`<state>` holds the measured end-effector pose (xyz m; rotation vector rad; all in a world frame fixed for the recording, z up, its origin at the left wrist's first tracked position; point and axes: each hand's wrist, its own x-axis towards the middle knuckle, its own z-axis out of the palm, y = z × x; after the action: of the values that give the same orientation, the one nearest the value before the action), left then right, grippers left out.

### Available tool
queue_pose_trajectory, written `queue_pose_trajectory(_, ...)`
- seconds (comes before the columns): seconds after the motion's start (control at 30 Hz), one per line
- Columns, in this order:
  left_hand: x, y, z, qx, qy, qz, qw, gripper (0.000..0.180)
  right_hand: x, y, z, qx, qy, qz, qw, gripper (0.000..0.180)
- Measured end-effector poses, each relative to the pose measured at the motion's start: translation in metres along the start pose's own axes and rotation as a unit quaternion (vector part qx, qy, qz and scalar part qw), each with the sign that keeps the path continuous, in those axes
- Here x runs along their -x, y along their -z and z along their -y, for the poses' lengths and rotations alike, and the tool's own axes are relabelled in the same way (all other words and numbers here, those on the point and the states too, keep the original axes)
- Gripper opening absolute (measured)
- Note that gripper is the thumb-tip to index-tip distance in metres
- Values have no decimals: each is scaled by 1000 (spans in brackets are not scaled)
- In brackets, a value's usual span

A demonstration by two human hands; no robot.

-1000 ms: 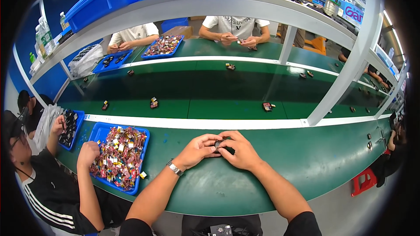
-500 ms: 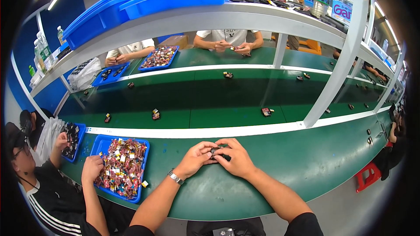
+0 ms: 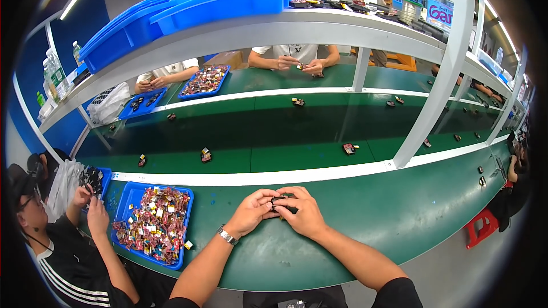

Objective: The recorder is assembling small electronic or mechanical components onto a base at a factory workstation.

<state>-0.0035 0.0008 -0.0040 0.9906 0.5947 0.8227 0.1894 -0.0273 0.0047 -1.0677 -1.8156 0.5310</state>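
Over the near green bench, my left hand (image 3: 253, 212) and my right hand (image 3: 303, 211) meet around a small black part (image 3: 278, 203). Fingers of both hands are closed on it and cover most of it, so its exact kind is hidden. A metal-band watch (image 3: 227, 234) is on my left wrist. To the left of my left forearm lies a blue tray (image 3: 128, 195), heaped with small red, yellow and white pieces (image 3: 155, 222). One loose piece (image 3: 188, 244) rests on the bench by the tray's right edge.
A co-worker (image 3: 68, 262) sits at my left, hands together near a tray of black parts (image 3: 101, 178). Beyond a white rail (image 3: 240, 179), small assemblies (image 3: 349, 148) lie on the green belt. A white post (image 3: 425, 102) and an overhead shelf (image 3: 240, 33) frame the bench.
The co-worker's nearer hand has left the tray of coloured pieces and joined the other hand. My right fingers have shifted slightly on the black part. The view has tilted a little.
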Motion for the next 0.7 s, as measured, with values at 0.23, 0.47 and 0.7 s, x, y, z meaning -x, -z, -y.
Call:
queue_pose_trajectory(0.23,-1,1,1,16,-1,11,1000,27,1,0,-4,-33,-13,1,999,17)
queue_pose_trajectory(0.47,-2,3,3,0,0,18,1000,28,0,0,-11,-66,-27,11,997,20)
queue_pose_trajectory(0.7,-2,6,6,10,-5,18,1000,27,-1,2,-6,-62,-50,27,996,22)
